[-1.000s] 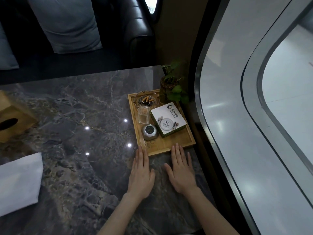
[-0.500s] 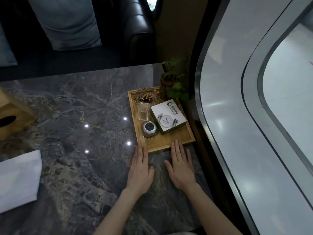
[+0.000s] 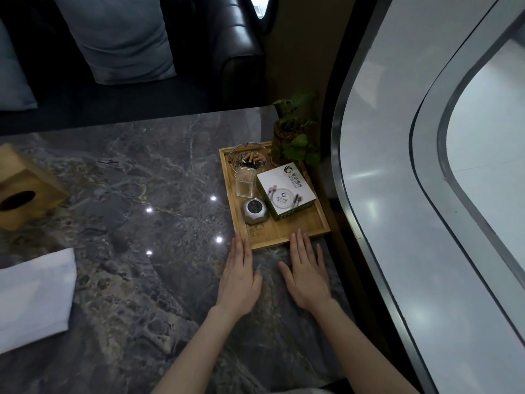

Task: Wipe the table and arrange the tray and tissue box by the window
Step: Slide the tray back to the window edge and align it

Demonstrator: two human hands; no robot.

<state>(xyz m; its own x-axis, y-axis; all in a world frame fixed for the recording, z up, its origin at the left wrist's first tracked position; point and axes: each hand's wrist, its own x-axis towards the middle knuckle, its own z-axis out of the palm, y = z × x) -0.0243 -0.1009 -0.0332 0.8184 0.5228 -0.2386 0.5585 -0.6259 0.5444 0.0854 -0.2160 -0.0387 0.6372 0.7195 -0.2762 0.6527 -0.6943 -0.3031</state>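
A wooden tray (image 3: 287, 236) sits at the right side of the dark marble table (image 3: 136, 228), close to the window. It holds a glass ashtray (image 3: 250, 159), a clear toothpick holder (image 3: 246, 184), a silver call button (image 3: 255, 210) and a white box (image 3: 285, 193). My left hand (image 3: 238, 275) and my right hand (image 3: 306, 270) lie flat on the table with straight fingers, fingertips touching the tray's near edge. A wooden tissue box (image 3: 24, 189) stands at the far left. A white cloth (image 3: 31, 297) lies at the left front.
A small potted plant (image 3: 295, 132) stands just behind the tray in the table's corner. The curved window frame (image 3: 358, 194) runs along the right. A black leather seat with grey cushions (image 3: 119, 38) lies beyond the table's far edge.
Both hands and the tray have slid a little away from me, toward the plant. The fingers stay flat against the tray's near edge.
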